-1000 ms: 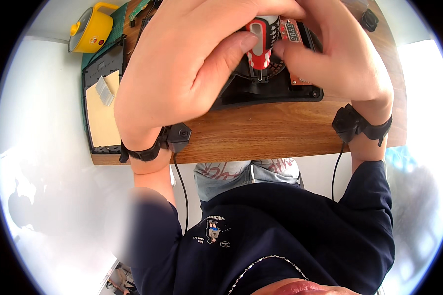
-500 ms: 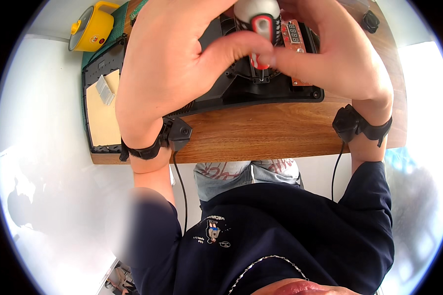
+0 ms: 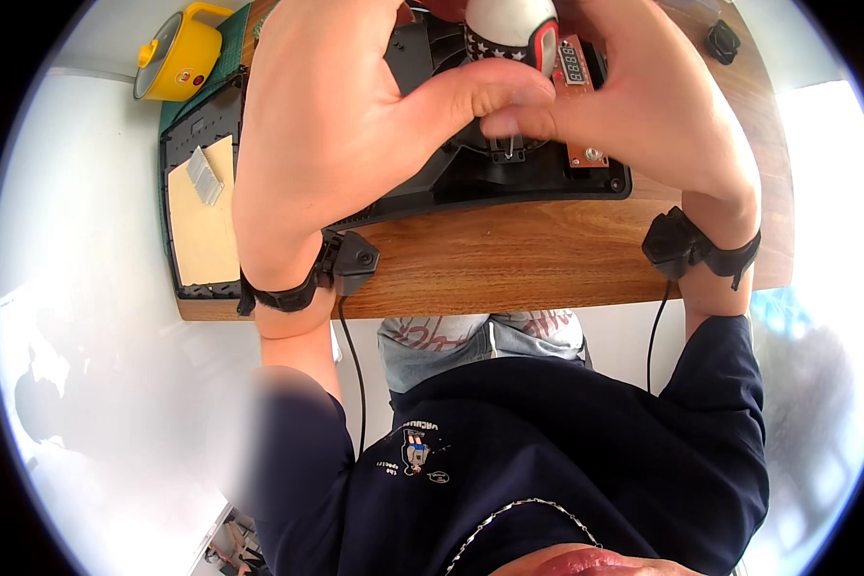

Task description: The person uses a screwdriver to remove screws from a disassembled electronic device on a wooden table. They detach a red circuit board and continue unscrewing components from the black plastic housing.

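Note:
Both my hands close around a screwdriver (image 3: 511, 21) with a thick white handle, a black star-patterned band and red trim. My left hand (image 3: 326, 125) grips it from the left, thumb across the front. My right hand (image 3: 662, 110) holds its other side, and the two thumbs overlap. Below the thumbs a thin metal shaft points down at a small fitting in a black plastic housing (image 3: 422, 184); whether it sits in a screw I cannot tell. An orange-red circuit board (image 3: 588, 156) with a digit display lies in the housing, to the right. My fingertips are hidden behind the handle.
At left, a black panel (image 3: 200, 127) carries a tan sheet (image 3: 200, 240) and a ribbed silver metal piece (image 3: 204, 176). Behind it stands a yellow pot (image 3: 184, 56) on a green mat. A black knob (image 3: 722, 42) lies far right on the wooden table (image 3: 509, 245).
The screwdriver handle has turned, its red-rimmed part shifting from the front toward the right. My thumbs have crossed over each other, and more of the circuit board shows.

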{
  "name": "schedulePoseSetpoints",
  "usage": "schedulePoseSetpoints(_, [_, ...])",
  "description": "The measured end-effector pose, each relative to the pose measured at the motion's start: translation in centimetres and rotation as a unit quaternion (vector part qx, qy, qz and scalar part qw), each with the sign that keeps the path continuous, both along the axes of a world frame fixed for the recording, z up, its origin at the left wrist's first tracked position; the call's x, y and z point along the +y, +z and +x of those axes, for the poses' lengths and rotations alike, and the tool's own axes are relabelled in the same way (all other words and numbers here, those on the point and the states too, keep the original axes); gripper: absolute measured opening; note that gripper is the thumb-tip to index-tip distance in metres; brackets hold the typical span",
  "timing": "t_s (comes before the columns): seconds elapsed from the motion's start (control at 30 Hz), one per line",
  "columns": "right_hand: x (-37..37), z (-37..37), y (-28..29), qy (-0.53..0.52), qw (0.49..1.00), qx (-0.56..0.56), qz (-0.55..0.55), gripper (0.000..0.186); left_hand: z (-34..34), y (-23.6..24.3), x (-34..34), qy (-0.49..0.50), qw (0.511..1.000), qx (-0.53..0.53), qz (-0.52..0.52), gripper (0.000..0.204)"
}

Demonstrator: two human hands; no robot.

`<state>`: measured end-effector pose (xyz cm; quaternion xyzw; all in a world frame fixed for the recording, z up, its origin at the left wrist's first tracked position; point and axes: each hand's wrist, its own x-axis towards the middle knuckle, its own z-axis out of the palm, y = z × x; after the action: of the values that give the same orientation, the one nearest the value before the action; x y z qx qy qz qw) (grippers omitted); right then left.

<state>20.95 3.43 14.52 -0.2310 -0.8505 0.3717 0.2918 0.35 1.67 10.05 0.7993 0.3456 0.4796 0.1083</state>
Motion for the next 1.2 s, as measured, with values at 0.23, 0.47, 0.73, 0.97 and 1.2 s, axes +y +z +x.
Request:
schedulePoseSetpoints(0.23, [1.7, 1.4, -1.1, 0.025, 0.994, 0.062, -0.089, 0.084, 1.0, 2.1, -1.5, 0.116, 0.988, 0.103, -0.021, 0.045])
schedulePoseSetpoints(0.47, [5.3, 0.0, -6.2, 0.069, 0.984, 0.123, 0.106, 0.082, 1.1, 0.7, -0.8, 0.032, 0.999, -0.001, 0.011, 0.044])
schedulePoseSetpoints(0.73, [2.0, 1.2, 0.9, -0.03, 0.99, 0.047, -0.131, 0.071, 0.4, 1.0, -1.4, 0.102, 0.983, 0.113, -0.106, 0.032])
schedulePoseSetpoints(0.97, [1.3, 0.5, -0.3, -0.032, 0.989, 0.087, -0.115, 0.07, -1.1, -3.2, -0.4, -0.028, 0.921, 0.307, -0.237, 0.045])
schedulePoseSetpoints(1.2, [2.8, 1.2, -2.1, -0.005, 0.994, 0.108, -0.001, 0.074, 0.2, -4.0, 1.1, -0.042, 0.886, 0.34, -0.314, 0.034])
